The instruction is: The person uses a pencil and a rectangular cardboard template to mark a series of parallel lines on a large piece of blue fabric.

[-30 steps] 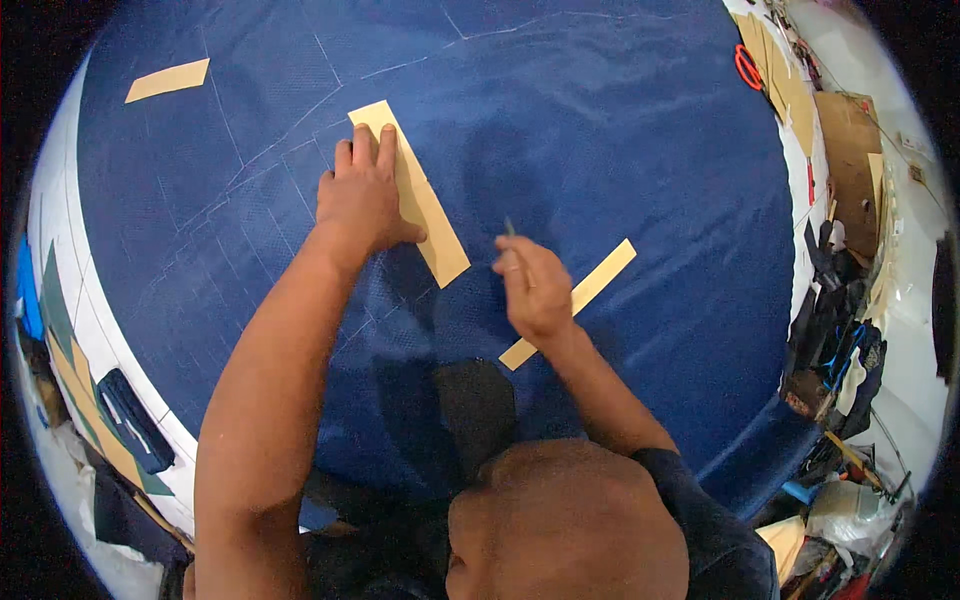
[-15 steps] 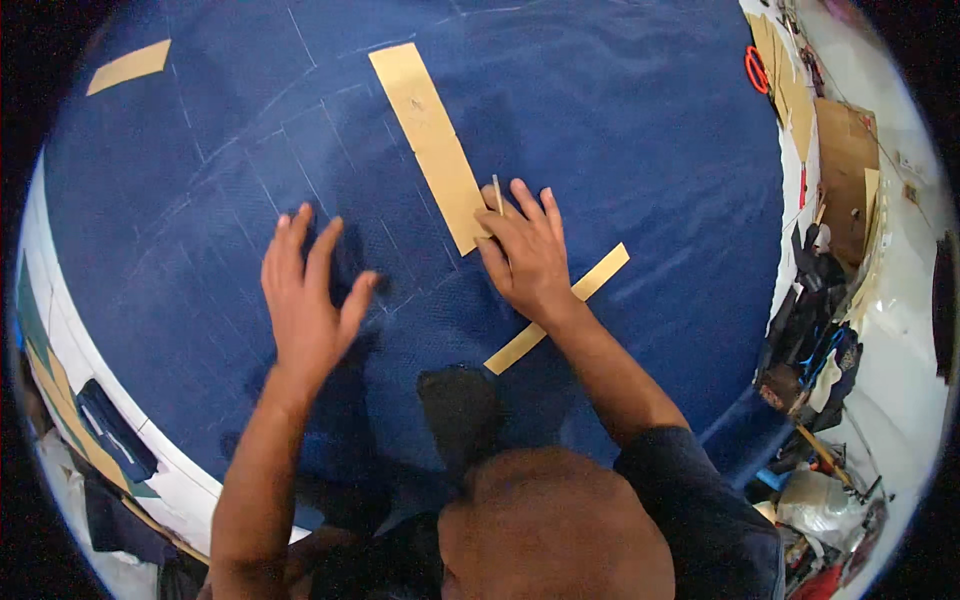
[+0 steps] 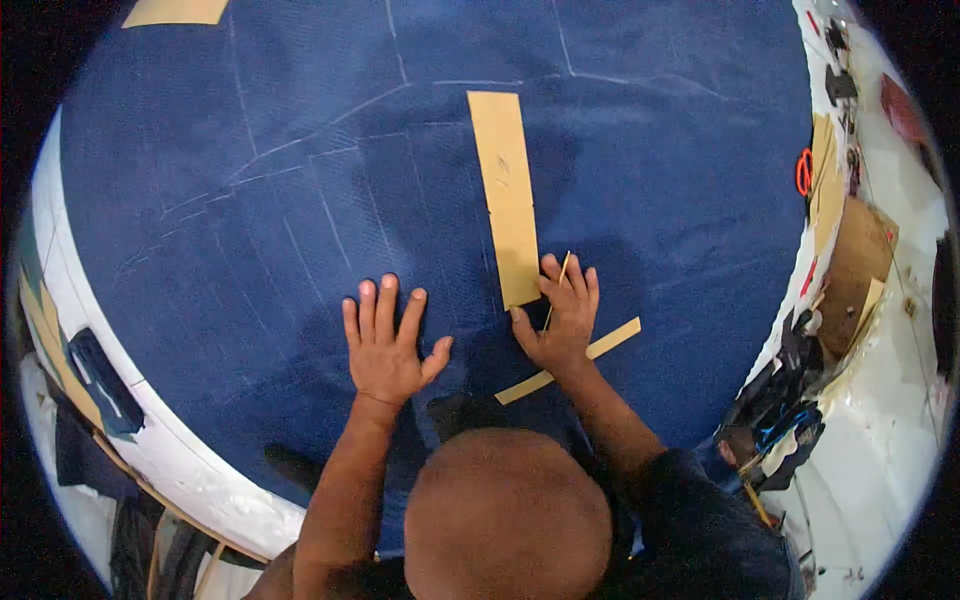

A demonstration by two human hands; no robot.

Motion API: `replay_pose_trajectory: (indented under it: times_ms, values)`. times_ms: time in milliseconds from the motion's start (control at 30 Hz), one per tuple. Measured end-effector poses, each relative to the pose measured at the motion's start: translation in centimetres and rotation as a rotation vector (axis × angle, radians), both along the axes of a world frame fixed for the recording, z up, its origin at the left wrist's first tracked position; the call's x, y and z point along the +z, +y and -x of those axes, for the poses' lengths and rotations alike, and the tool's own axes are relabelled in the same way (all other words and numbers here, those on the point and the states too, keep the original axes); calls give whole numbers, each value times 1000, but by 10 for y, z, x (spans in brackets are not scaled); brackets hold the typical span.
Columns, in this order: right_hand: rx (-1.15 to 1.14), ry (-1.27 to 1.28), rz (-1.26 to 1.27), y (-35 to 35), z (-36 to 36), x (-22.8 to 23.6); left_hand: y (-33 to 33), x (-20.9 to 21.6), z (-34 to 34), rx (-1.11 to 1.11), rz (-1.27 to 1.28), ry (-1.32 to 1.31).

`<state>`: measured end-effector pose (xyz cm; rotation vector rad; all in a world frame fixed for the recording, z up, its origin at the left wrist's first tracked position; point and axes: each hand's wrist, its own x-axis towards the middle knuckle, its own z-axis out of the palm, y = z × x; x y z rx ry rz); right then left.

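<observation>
Blue fabric (image 3: 680, 200) marked with thin pale lines lies spread out under both hands. My left hand (image 3: 385, 345) rests flat on it with the fingers spread and nothing held. At the lower end of a long tan card strip (image 3: 505, 190) is my right hand (image 3: 565, 310), thumb and index finger at its edge. That same hand holds a thin pale stick (image 3: 567, 262) between its fingers, pointing up and away; its exact kind is unclear. A narrower tan strip (image 3: 620, 337) lies slantwise, partly hidden beneath my right wrist.
Another tan card piece (image 3: 178, 12) lies at the far left. Red-handled scissors (image 3: 804, 172) sit by the fabric's right edge, beside brown card (image 3: 862, 255) and dark clutter (image 3: 790, 350). A dark blue folded item (image 3: 105, 380) is at the left rim.
The whole view has shifted and turned. The long card strip now stands more upright in the picture. My left hand has come closer to my right and lies flatter.
</observation>
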<state>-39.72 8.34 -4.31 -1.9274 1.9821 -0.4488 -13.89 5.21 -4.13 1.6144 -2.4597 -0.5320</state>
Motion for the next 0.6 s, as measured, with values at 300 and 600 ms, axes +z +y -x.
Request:
replay_pose_trajectory:
  times_ms: [300, 600]
  values:
    - [22, 5, 88, -7, 0, -6, -5, 2, 5, 37, 4, 21]
    - [20, -13, -5, -13, -3, 10, -7, -3, 7, 51, 43, 145]
